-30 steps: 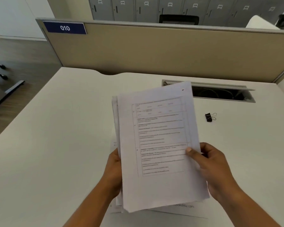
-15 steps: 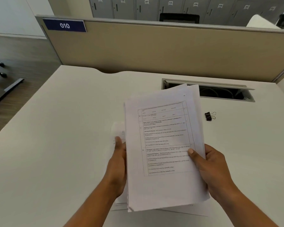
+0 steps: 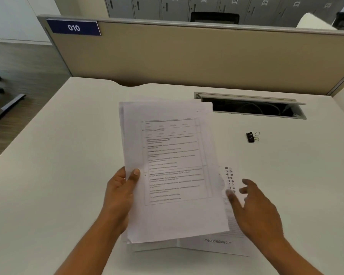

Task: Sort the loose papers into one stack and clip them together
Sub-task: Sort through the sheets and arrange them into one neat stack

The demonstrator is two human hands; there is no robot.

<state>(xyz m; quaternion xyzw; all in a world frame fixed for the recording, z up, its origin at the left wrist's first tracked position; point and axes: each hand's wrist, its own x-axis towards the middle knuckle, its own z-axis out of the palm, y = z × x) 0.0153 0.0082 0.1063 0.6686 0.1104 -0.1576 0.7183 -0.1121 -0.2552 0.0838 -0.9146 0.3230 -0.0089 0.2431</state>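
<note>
A bundle of printed white papers (image 3: pixel 173 167) is held above the white desk (image 3: pixel 68 155), its sheets unevenly aligned. My left hand (image 3: pixel 119 193) grips the bundle's left edge, thumb on top of the front sheet. My right hand (image 3: pixel 254 207) hovers just right of the bundle with its fingers spread and holds nothing. Beneath it, another printed sheet (image 3: pixel 218 242) lies flat on the desk, partly hidden by the bundle. A small black binder clip (image 3: pixel 251 136) rests on the desk to the far right of the papers.
An open cable tray (image 3: pixel 250 106) is cut into the desk behind the clip. A beige partition (image 3: pixel 187 56) labelled 010 closes off the desk's far edge. The desk's left edge drops to a wood floor with a chair base (image 3: pixel 0 104).
My right hand has let go of the bundle's right edge and moved away to the right, fingers spread. The bundle now hangs from my left hand alone and has shifted left.
</note>
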